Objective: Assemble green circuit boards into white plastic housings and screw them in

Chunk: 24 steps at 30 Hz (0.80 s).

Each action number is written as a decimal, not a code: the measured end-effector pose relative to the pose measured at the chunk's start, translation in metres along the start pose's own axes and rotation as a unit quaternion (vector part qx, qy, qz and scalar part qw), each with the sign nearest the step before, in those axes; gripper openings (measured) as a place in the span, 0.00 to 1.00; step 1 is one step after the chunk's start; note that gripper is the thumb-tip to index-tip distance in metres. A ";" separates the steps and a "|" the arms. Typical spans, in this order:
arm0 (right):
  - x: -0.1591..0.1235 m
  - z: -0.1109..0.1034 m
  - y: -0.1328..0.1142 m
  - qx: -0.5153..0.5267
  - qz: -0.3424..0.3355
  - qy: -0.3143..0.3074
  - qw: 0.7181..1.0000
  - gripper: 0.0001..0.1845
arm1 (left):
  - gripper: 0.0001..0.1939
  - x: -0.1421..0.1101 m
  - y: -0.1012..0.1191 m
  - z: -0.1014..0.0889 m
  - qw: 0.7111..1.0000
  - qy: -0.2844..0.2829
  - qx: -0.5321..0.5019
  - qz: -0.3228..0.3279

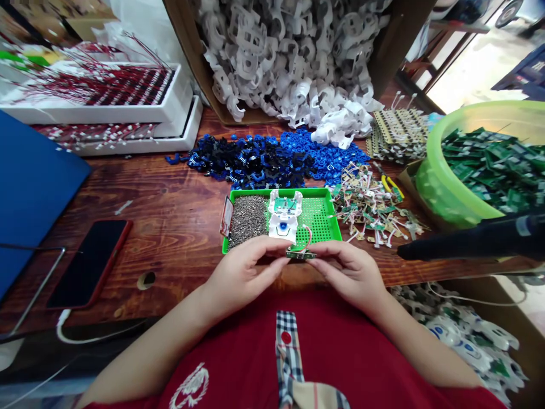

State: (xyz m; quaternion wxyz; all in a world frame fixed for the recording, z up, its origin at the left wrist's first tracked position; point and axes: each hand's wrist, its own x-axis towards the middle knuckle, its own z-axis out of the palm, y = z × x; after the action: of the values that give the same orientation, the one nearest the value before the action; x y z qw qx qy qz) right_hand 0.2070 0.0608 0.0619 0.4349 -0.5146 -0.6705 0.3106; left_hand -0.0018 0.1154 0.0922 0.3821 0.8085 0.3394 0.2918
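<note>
Little green board, pinched at both ends.
The left hand and right hand grip it by the near edge of a green tray. Tiny metal bits and white plastic parts sit inside.

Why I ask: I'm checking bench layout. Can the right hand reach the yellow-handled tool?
Probably yes: the yellow-handled tool looks uncovered at its handles, though the right hand helps hold a circuit board.
</note>
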 end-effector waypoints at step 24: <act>0.007 0.001 -0.012 0.019 0.006 -0.011 1.000 0.07 | 0.10 -0.001 -0.001 -0.004 0.990 0.037 0.111 0.075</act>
State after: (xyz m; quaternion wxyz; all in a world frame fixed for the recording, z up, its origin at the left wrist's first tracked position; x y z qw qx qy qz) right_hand 0.2000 0.0638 0.0736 0.4351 -0.5073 -0.6660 0.3314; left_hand -0.0053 0.1167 0.0938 0.2545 0.8579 0.3216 0.3097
